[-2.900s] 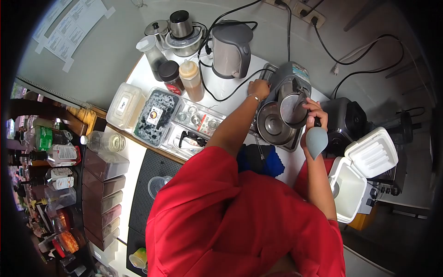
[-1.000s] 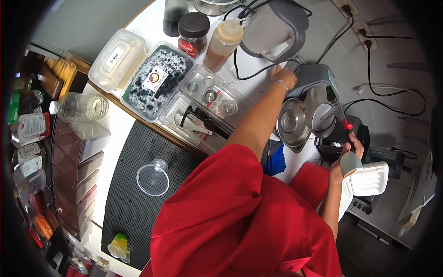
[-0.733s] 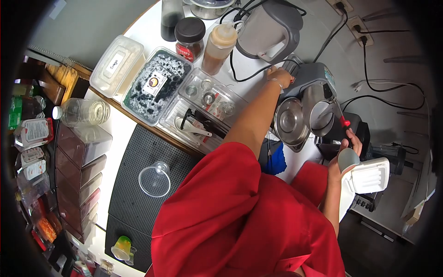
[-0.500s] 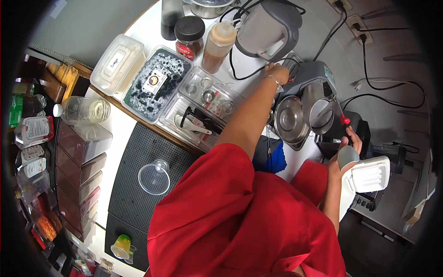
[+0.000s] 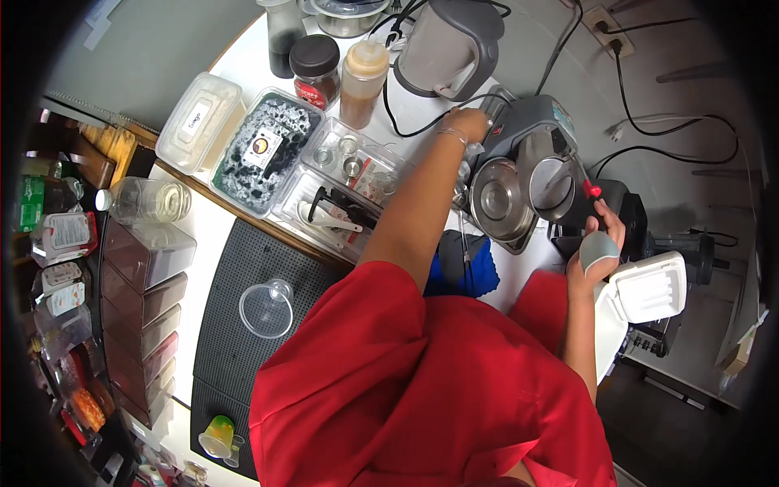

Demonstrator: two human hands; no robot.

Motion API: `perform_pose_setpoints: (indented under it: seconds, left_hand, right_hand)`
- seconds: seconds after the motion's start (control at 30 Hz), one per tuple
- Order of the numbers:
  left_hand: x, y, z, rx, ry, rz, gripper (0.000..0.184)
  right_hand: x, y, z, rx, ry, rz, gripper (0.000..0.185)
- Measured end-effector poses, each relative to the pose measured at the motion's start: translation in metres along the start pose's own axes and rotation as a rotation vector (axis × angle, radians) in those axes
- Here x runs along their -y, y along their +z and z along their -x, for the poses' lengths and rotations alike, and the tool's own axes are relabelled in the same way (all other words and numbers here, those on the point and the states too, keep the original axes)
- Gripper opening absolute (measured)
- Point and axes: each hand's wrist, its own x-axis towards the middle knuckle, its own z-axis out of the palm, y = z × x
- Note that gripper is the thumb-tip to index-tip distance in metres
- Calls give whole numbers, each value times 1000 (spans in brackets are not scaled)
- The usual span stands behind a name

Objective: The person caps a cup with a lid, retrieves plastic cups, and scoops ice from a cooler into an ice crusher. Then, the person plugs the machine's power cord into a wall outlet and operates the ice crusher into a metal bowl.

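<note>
My left hand (image 5: 468, 125), with a bracelet at the wrist, reaches to the grey machine (image 5: 531, 122) at the back. Its fingers are curled at the machine's edge, and what they grip is hidden. My right hand (image 5: 602, 231) is closed round the end of the black handle with a red part (image 5: 592, 190) of a steel pitcher (image 5: 553, 183). The pitcher is tilted, its round mouth toward me. A pale grey-green, cup-like thing (image 5: 599, 253) shows against my right palm. Beside the pitcher, a round steel pan (image 5: 497, 199) sits by the machine.
A grey kettle (image 5: 446, 49), a sauce bottle (image 5: 363, 85) and a coffee jar (image 5: 315, 73) stand at the back. Lidded tubs (image 5: 264, 150) and a clear organiser (image 5: 296, 199) lie left. A clear cup (image 5: 266, 310) rests on a black mat (image 5: 215, 325). Cords hang right.
The whole view has shifted slightly, so the counter items appear further left. Both hands keep nearly the same places, at the machine and on the pitcher's handle.
</note>
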Motion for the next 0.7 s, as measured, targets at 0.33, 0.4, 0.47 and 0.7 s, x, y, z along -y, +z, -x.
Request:
perform_pose_setpoints:
  seconds: [0.33,0.4,0.47,0.7]
  left_hand:
    - [21,-43,52,-13,196,13,29]
    - [16,-49,67,-47,211,40,31]
    - [1,-58,93,-127,196,79,27]
    - [-50,-36,185,7,156,111,17]
  right_hand:
    - [7,3,-2,-54,-71,89,29]
    - [9,-6,-5,27,-52,65,43]
    - [13,-8,7,-67,34,-87,54]
    - [-17,8,151,388,404,-224,36]
